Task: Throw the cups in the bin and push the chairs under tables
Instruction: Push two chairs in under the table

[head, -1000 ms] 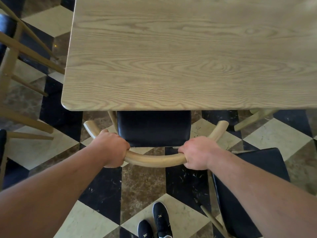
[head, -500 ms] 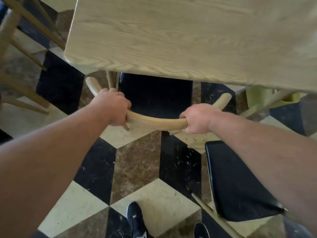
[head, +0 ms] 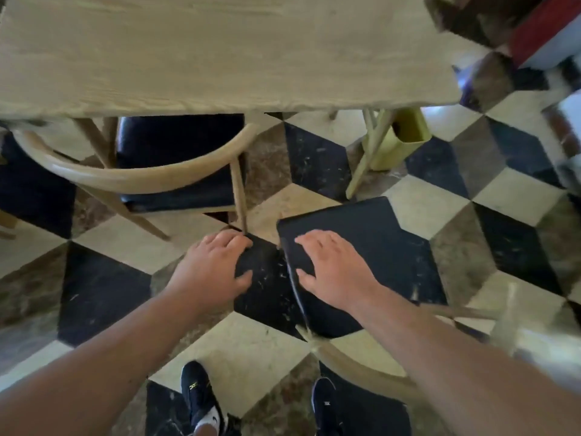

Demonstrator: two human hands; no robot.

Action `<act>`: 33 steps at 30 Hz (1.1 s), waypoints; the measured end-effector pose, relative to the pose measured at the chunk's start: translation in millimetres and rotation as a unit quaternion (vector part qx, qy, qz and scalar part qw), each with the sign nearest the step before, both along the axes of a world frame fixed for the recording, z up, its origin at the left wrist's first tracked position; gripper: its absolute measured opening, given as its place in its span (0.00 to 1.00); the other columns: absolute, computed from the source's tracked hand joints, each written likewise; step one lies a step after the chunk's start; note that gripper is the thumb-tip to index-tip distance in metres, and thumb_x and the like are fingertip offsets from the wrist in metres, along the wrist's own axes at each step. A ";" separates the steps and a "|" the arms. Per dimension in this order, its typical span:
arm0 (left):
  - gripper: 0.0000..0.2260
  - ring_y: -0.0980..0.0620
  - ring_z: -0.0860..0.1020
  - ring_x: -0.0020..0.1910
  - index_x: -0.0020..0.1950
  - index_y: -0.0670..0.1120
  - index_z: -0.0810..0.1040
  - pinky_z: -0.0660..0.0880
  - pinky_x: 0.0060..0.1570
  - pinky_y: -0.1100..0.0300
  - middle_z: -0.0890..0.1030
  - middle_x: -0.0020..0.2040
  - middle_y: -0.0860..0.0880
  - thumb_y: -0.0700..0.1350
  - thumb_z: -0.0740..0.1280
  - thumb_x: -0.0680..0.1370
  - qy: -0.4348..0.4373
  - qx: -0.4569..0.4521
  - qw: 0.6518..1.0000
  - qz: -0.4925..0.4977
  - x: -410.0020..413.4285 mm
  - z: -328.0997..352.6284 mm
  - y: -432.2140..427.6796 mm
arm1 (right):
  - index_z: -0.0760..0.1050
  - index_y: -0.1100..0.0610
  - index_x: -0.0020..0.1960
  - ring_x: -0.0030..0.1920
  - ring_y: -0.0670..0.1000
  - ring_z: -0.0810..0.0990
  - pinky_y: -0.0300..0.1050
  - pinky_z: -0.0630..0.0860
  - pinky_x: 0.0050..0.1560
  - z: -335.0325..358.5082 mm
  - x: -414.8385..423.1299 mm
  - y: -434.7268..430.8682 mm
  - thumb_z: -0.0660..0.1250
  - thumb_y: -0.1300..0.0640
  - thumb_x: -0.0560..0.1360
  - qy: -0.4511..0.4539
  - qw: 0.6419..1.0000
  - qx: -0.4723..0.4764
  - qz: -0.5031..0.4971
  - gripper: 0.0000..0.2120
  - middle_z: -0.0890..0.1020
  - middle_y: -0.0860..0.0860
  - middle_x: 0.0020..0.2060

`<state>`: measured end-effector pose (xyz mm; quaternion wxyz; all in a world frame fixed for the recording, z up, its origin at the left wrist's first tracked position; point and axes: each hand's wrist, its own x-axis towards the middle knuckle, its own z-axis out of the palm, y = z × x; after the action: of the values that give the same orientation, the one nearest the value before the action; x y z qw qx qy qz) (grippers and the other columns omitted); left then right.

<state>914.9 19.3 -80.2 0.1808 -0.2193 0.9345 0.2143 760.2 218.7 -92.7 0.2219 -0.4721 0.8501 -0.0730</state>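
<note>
Standing beside table (head: 220, 58): wooden chair (head: 361, 256), black padded seat, curved backrest.

Between chairs: we see open floor (head: 264, 287).
Left: tucked chair (head: 141, 177).
Right: second chair (head: 371, 253), untucked.
Ahead: table (head: 220, 58).

Light wooden tabletop (head: 220, 51) hides the front of the black-cushioned wooden chair (head: 176, 165). Red-and-white object (head: 547, 36) — blurred, cut off at the right edge.

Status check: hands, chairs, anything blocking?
Left hand and right hand open, empty. First chair partly under table. Second chair out from the table. Yellow bin beside table leg, ahead of second chair.
</note>
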 end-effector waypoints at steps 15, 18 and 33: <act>0.33 0.54 0.71 0.72 0.78 0.59 0.67 0.73 0.68 0.53 0.69 0.76 0.59 0.72 0.66 0.78 -0.083 0.089 0.983 -0.136 -79.8 -24.9 319.7 | 0.63 0.52 0.82 0.78 0.54 0.66 0.52 0.60 0.79 2.7 -86.6 370.5 0.62 0.34 0.83 -0.007 0.992 0.099 -0.074 0.35 0.71 0.51 0.77; 0.36 0.53 0.77 0.62 0.75 0.59 0.69 0.77 0.59 0.54 0.75 0.68 0.58 0.76 0.69 0.72 -0.180 0.115 0.966 -0.143 -68.9 -27.0 338.0 | 0.64 0.51 0.82 0.79 0.55 0.66 0.56 0.54 0.82 -5.1 -86.1 385.3 0.58 0.24 0.78 -0.026 0.990 0.138 -0.022 0.42 0.73 0.51 0.76; 0.10 0.47 0.81 0.53 0.61 0.54 0.77 0.74 0.59 0.48 0.82 0.55 0.51 0.52 0.67 0.80 -0.210 -0.034 0.947 -0.241 -53.5 -52.4 274.5 | 0.77 0.48 0.54 0.49 0.53 0.78 0.57 0.75 0.60 -22.0 -68.5 299.5 0.69 0.51 0.79 0.051 0.949 0.278 0.142 0.05 0.77 0.47 0.44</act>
<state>861.4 293.8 -132.6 0.4116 -0.0336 0.9071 0.0817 691.8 518.2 -114.7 0.3085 -0.5105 0.7710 0.2229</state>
